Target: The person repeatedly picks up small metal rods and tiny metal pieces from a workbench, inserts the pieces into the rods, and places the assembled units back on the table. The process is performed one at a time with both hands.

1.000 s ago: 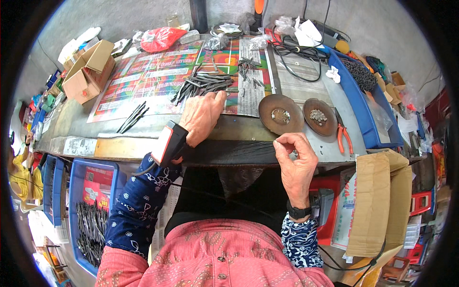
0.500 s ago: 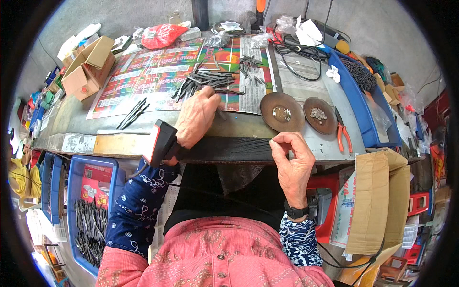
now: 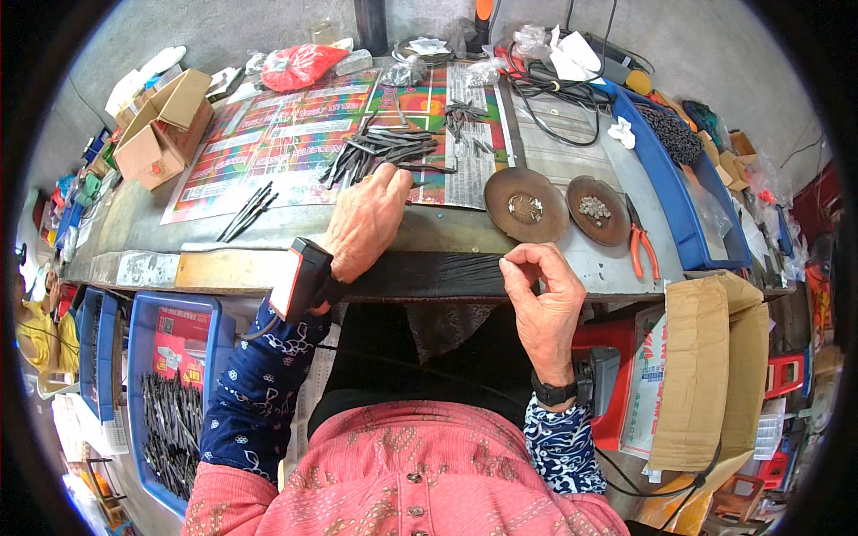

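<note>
My left hand (image 3: 366, 221) reaches over the table to the near edge of a loose pile of thin black strips (image 3: 380, 150). Its fingers are bent together, tips mostly hidden, and the short dark end of a black strip (image 3: 417, 185) pokes out beside them. At the table's front edge my right hand (image 3: 547, 299) is closed in a pinch, thumb against forefinger; anything between them is too small to make out. Just beyond it stand a round brown dish (image 3: 500, 219) with small pale bits and a smaller brown dish (image 3: 585, 234) holding small greyish pieces.
Red-handled pliers (image 3: 638, 241) lie right of the dishes. Several black strips (image 3: 248, 213) lie apart at left. Below the table edge stands a blue bin (image 3: 214, 344) of black strips. A blue tray (image 3: 715, 241), a cardboard box (image 3: 165, 129) and black cables (image 3: 559, 107) flank the work area.
My left hand has shifted slightly, and the dark strip end beside its fingers now sits farther up, near the pile. My right hand keeps its pinch nearly in place.
</note>
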Tool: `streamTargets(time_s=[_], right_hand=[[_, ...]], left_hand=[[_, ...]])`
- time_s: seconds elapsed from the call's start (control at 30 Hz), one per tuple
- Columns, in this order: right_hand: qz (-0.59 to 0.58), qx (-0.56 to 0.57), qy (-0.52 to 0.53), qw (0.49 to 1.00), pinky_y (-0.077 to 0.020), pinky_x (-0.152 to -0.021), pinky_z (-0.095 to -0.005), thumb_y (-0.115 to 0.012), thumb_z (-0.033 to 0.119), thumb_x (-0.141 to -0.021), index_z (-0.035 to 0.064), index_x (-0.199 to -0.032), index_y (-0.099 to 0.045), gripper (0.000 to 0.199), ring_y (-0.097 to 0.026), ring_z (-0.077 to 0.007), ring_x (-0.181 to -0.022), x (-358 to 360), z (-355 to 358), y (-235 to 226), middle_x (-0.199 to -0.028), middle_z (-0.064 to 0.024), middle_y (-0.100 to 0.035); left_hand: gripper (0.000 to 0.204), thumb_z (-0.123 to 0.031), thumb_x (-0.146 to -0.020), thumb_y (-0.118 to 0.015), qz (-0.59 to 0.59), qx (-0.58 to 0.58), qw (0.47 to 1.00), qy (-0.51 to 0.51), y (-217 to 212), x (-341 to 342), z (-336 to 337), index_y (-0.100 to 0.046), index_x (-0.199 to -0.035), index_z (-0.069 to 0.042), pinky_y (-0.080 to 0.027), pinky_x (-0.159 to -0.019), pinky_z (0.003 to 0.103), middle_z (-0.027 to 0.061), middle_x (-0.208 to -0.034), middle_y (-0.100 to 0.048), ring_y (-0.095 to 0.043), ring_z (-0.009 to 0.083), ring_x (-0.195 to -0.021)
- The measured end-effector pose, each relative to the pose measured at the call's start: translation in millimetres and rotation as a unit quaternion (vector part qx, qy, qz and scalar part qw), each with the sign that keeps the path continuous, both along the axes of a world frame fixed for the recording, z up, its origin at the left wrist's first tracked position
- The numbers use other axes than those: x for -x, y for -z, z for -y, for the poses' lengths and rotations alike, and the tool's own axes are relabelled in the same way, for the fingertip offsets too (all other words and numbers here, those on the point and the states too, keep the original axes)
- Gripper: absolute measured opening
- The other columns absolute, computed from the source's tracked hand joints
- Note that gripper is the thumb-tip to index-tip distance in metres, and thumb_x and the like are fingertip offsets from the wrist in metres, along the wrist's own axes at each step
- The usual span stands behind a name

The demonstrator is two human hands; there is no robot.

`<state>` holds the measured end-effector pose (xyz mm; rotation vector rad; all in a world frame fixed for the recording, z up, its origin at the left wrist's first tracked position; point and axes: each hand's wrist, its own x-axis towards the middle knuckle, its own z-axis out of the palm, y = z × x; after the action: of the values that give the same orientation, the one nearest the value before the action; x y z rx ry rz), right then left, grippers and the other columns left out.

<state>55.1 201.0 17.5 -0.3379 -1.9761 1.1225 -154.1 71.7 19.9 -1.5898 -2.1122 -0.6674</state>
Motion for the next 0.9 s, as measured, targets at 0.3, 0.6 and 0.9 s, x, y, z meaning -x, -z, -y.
streamTargets(time_s=[0.3, 0.6, 0.9], right_hand=[[-0.002, 0.023, -0.01, 1.0, -0.0431, -0.063, -0.0192, -0.066, -0.005, -0.083, -0.002, -0.089, -0.061, 0.008, -0.051, -0.0046, -0.071, 0.3, 2.7, -0.7, -0.084, 0.0001, -0.058], [0.003, 0.03, -0.015, 0.999, -0.0445, -0.066, -0.0189, -0.066, -0.004, -0.084, -0.0022, -0.09, -0.061, 0.008, -0.053, -0.0042, -0.074, 0.4, 3.4, -0.4, -0.085, 0.0003, -0.058], [-0.003, 0.026, -0.021, 0.999, -0.0443, -0.064, -0.019, -0.066, -0.005, -0.084, -0.0022, -0.09, -0.061, 0.009, -0.053, -0.0044, -0.071, 2.6, 6.1, 1.5, -0.085, -0.0001, -0.058]], left_hand=[[0.015, -0.002, -0.082, -0.058, -0.001, 0.005, 1.0, -0.011, 0.6, 1.7, 4.4, -0.059, -0.096, -0.007, -0.047, -0.059, 0.042, 0.0129, -0.084, -0.055, -0.06, 0.0329, -0.073], [0.015, -0.003, -0.086, -0.057, 0.393, -0.047, 0.918, 0.005, -11.3, 2.1, 10.2, -0.063, -0.099, 0.001, -0.049, -0.054, 0.026, 0.0097, -0.075, -0.068, -0.063, 0.0139, -0.057], [0.019, -0.006, -0.096, -0.048, 0.625, -0.126, 0.761, 0.12, -14.3, -8.6, 21.2, -0.061, -0.108, 0.003, -0.053, -0.065, 0.025, 0.0094, -0.091, -0.066, -0.065, 0.0134, -0.069]])
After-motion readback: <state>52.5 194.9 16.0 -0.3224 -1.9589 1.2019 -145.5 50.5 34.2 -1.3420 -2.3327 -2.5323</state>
